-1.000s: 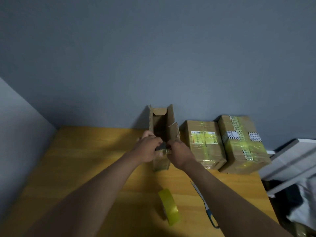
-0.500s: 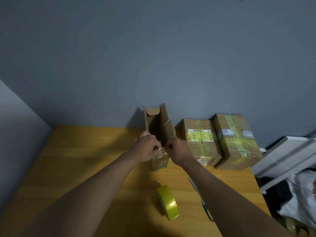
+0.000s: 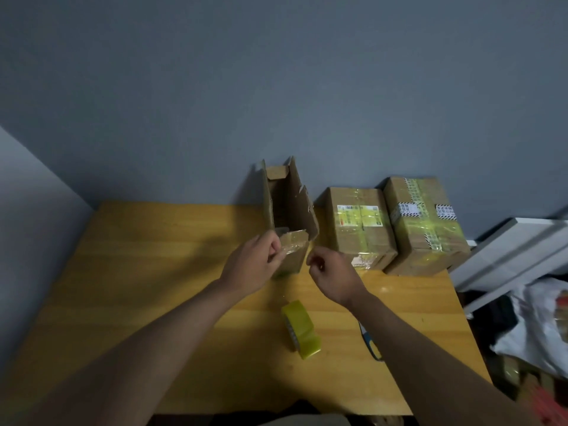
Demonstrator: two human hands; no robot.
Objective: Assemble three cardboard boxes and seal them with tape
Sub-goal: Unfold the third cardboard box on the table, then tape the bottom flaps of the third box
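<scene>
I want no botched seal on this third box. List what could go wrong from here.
1. The open box stands tall and narrow with only the left hand at its near flap; a push could tip it.
2. The right hand is off the box, so the flap may spring up.
3. The tape roll stands on edge and might roll away.

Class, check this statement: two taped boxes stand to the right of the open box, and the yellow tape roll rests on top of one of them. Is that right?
Not quite. The head view shows the yellow tape roll on the wooden table, nearer the person than the open box. The two taped boxes do stand right of it.
</scene>
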